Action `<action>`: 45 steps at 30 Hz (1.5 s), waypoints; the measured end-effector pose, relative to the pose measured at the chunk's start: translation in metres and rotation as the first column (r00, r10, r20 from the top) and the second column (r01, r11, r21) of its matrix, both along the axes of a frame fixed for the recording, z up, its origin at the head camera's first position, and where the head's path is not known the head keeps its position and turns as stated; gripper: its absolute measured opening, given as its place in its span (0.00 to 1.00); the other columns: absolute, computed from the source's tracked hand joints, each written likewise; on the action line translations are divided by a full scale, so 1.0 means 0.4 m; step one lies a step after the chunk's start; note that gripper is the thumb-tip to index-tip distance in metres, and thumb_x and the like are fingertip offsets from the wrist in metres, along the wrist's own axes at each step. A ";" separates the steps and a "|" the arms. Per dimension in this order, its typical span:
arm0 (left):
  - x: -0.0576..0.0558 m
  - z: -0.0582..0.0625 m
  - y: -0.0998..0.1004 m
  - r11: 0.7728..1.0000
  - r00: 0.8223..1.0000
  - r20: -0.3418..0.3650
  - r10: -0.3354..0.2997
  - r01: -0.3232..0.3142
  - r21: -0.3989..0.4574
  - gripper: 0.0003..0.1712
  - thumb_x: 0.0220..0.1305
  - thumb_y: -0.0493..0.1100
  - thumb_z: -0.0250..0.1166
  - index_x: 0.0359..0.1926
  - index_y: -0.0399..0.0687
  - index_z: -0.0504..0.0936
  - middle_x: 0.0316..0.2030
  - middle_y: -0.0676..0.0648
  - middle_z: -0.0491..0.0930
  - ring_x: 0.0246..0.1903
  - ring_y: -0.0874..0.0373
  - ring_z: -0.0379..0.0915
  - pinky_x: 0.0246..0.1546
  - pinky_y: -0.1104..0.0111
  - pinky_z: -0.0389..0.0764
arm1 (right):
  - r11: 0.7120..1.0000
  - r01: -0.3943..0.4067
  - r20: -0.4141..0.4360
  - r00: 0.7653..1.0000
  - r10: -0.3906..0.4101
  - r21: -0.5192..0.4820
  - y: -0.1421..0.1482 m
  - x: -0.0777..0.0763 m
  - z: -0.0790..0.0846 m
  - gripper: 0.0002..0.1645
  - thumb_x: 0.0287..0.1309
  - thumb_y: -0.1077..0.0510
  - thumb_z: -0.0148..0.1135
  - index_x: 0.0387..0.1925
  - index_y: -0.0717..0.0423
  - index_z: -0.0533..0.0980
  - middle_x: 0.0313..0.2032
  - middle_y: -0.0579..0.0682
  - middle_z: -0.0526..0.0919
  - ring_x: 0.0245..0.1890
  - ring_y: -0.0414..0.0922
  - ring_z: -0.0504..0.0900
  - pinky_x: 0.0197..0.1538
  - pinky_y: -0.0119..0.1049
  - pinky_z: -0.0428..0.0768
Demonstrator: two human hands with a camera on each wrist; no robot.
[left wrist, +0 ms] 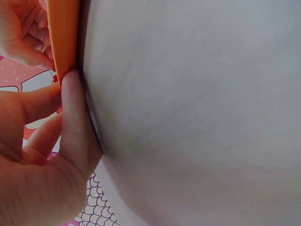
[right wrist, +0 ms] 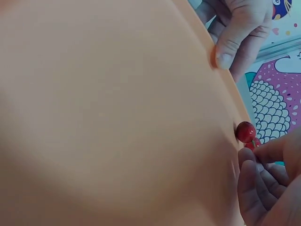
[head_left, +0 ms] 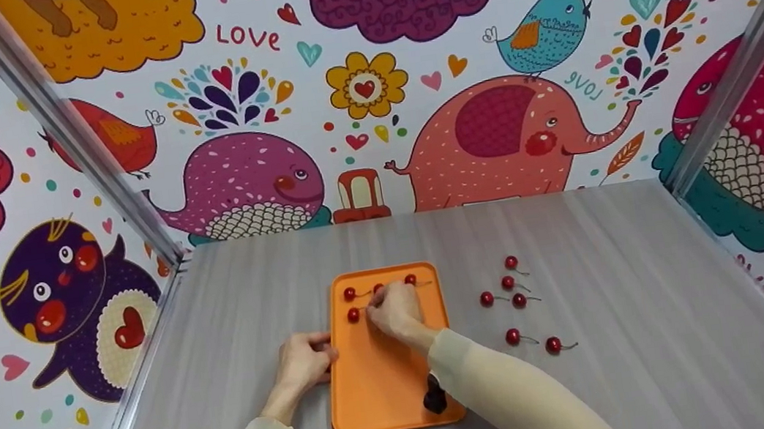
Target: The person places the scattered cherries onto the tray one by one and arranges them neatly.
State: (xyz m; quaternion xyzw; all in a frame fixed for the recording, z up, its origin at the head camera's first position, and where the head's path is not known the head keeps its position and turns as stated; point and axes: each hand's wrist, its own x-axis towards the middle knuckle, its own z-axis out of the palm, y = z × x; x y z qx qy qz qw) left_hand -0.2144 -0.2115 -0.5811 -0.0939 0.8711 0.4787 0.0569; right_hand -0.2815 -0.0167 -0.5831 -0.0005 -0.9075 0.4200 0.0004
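My left hand (head_left: 307,361) is at the left side of an orange tray (head_left: 391,398). In the right wrist view its thumb (right wrist: 225,60) lies over the rim, with the other fingers along the outside. Over the tray's upper half, my right hand (head_left: 397,312) pinches the stem of a red cherry (head_left: 354,315) that sits near the left rim. In the right wrist view this cherry (right wrist: 246,132) is right at the fingertips, with another partly hidden behind it. Above it along the tray's far end lie more cherries, at left (head_left: 350,294), middle, partly covered by the hand, and right (head_left: 410,280).
Several loose cherries with stems lie on the grey table (head_left: 626,271) to the right of the tray, the nearest cherry (head_left: 553,345) below the others. Patterned walls (head_left: 373,149) and metal posts (head_left: 718,74) enclose the table.
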 end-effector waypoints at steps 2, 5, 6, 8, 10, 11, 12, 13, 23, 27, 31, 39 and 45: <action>-0.001 0.000 0.000 1.000 1.000 -0.003 0.001 -0.001 -0.003 0.23 0.68 0.32 0.71 0.63 0.35 0.90 0.41 0.43 0.90 0.34 0.58 0.87 0.32 0.63 0.94 | 1.000 0.002 -0.007 1.000 -0.001 0.026 -0.001 0.000 -0.003 0.08 0.65 0.57 0.81 0.29 0.52 0.92 0.32 0.46 0.94 0.32 0.40 0.86 0.41 0.39 0.92; -0.001 0.000 0.002 1.000 1.000 0.009 0.007 -0.007 0.011 0.23 0.68 0.31 0.71 0.64 0.35 0.90 0.41 0.43 0.90 0.34 0.58 0.87 0.32 0.63 0.94 | 0.999 -0.005 -0.014 1.000 0.006 0.050 -0.002 0.000 -0.008 0.09 0.64 0.57 0.81 0.27 0.51 0.91 0.32 0.46 0.93 0.32 0.40 0.87 0.42 0.40 0.92; -0.002 0.001 0.002 1.000 1.000 0.012 0.007 -0.007 0.014 0.24 0.68 0.31 0.71 0.64 0.35 0.90 0.41 0.43 0.90 0.34 0.59 0.87 0.32 0.63 0.94 | 0.998 -0.008 -0.019 1.000 0.009 0.057 -0.003 0.000 -0.010 0.09 0.64 0.57 0.81 0.27 0.51 0.91 0.31 0.46 0.93 0.32 0.40 0.87 0.41 0.41 0.92; -0.002 0.001 0.003 1.000 1.000 0.018 0.005 -0.005 0.019 0.24 0.68 0.30 0.70 0.65 0.34 0.89 0.41 0.43 0.90 0.33 0.59 0.86 0.31 0.63 0.93 | 0.998 -0.013 -0.032 0.999 0.016 0.066 -0.004 0.000 -0.013 0.10 0.63 0.57 0.81 0.26 0.51 0.91 0.31 0.46 0.94 0.32 0.41 0.87 0.41 0.41 0.92; -0.002 0.003 0.004 1.000 1.000 0.025 0.006 -0.007 0.026 0.25 0.68 0.29 0.70 0.66 0.34 0.89 0.40 0.44 0.90 0.33 0.59 0.86 0.31 0.63 0.93 | 0.998 -0.016 -0.032 0.999 0.019 0.065 -0.007 0.001 -0.016 0.10 0.63 0.56 0.81 0.26 0.50 0.91 0.31 0.45 0.94 0.32 0.41 0.87 0.41 0.41 0.92; -0.003 0.002 0.004 1.000 1.000 0.025 0.006 -0.007 0.021 0.25 0.68 0.29 0.70 0.65 0.34 0.89 0.40 0.44 0.90 0.33 0.59 0.86 0.30 0.63 0.93 | 0.998 -0.016 -0.025 1.000 0.018 0.057 -0.008 0.001 -0.016 0.10 0.63 0.57 0.81 0.26 0.50 0.91 0.31 0.45 0.93 0.32 0.41 0.87 0.40 0.41 0.92; -0.003 0.002 0.004 1.000 1.000 0.025 0.006 -0.006 0.019 0.25 0.68 0.29 0.70 0.65 0.34 0.89 0.39 0.44 0.90 0.33 0.59 0.85 0.30 0.63 0.93 | 0.999 -0.015 -0.017 1.000 0.016 0.046 -0.010 0.002 -0.017 0.09 0.64 0.56 0.81 0.26 0.50 0.91 0.31 0.46 0.93 0.32 0.41 0.87 0.40 0.41 0.91; -0.003 0.002 0.004 1.000 1.000 0.025 0.006 -0.006 0.014 0.25 0.68 0.29 0.70 0.65 0.35 0.89 0.39 0.44 0.90 0.33 0.59 0.85 0.30 0.63 0.93 | 0.999 -0.015 -0.005 1.000 0.016 0.035 -0.011 0.002 -0.018 0.09 0.64 0.56 0.81 0.26 0.50 0.91 0.31 0.45 0.93 0.32 0.41 0.87 0.40 0.40 0.91; -0.001 -0.002 0.002 1.000 1.000 0.024 -0.001 0.001 0.005 0.24 0.69 0.30 0.72 0.65 0.35 0.89 0.40 0.44 0.90 0.34 0.58 0.86 0.32 0.63 0.94 | 1.000 -0.019 0.054 0.998 0.018 0.008 -0.015 0.005 -0.027 0.10 0.66 0.57 0.81 0.27 0.48 0.91 0.31 0.44 0.91 0.33 0.40 0.84 0.39 0.39 0.89; 0.000 -0.003 0.001 1.000 1.000 0.015 -0.003 0.002 0.002 0.24 0.68 0.30 0.72 0.64 0.35 0.90 0.39 0.44 0.90 0.34 0.59 0.86 0.32 0.63 0.94 | 1.000 -0.018 0.063 0.998 0.018 0.003 -0.016 0.004 -0.028 0.10 0.66 0.56 0.81 0.27 0.48 0.90 0.31 0.44 0.91 0.33 0.41 0.84 0.40 0.39 0.89; 0.001 -0.003 0.001 1.000 1.000 0.018 -0.002 0.002 -0.002 0.22 0.69 0.31 0.72 0.64 0.36 0.91 0.40 0.44 0.90 0.34 0.58 0.88 0.32 0.63 0.94 | 1.000 -0.020 0.071 0.997 0.019 0.012 -0.016 0.006 -0.027 0.09 0.66 0.56 0.81 0.29 0.48 0.91 0.32 0.45 0.91 0.33 0.40 0.85 0.40 0.39 0.90; 0.000 -0.001 0.002 0.999 1.000 0.030 0.008 -0.010 0.035 0.23 0.69 0.30 0.71 0.64 0.34 0.90 0.40 0.44 0.88 0.34 0.58 0.87 0.31 0.64 0.94 | 0.998 -0.049 0.007 0.999 0.049 0.046 -0.009 0.004 -0.026 0.10 0.64 0.55 0.82 0.27 0.51 0.91 0.32 0.46 0.93 0.32 0.40 0.85 0.41 0.41 0.91; 0.000 -0.002 0.001 1.000 1.000 0.023 0.009 -0.009 0.022 0.22 0.69 0.30 0.71 0.63 0.35 0.91 0.38 0.45 0.88 0.33 0.59 0.86 0.31 0.64 0.94 | 0.997 -0.068 0.004 0.998 0.068 0.030 -0.002 0.010 -0.017 0.08 0.65 0.56 0.82 0.30 0.50 0.91 0.33 0.46 0.93 0.33 0.40 0.85 0.41 0.40 0.91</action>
